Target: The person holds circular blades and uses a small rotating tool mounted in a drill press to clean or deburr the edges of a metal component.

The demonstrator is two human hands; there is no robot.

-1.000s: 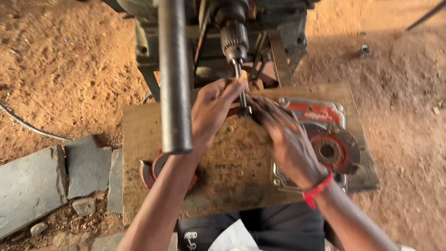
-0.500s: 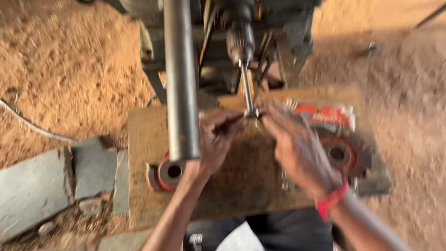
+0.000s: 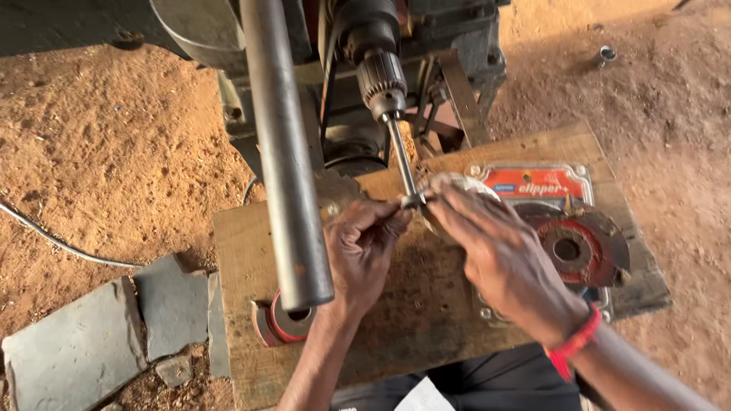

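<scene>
Both hands, left point(image 3: 365, 243) and right point(image 3: 495, 259), pinch a small part point(image 3: 413, 200) steady at the bit point(image 3: 400, 156) tip, 12 o'clock on the board point(image 3: 426, 320).

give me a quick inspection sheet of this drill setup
surface: worn wooden board on sandy ground
job's things: drill bit in chuck; small metal piece held at its tip
clutter: toothed disc on a red-labelled pack; red-rimmed ring at the board's edge
grippers: left hand and right hand both pinch the piece
cables: thin cable across the sand
surroundings: grey stone slabs, steel column
</scene>
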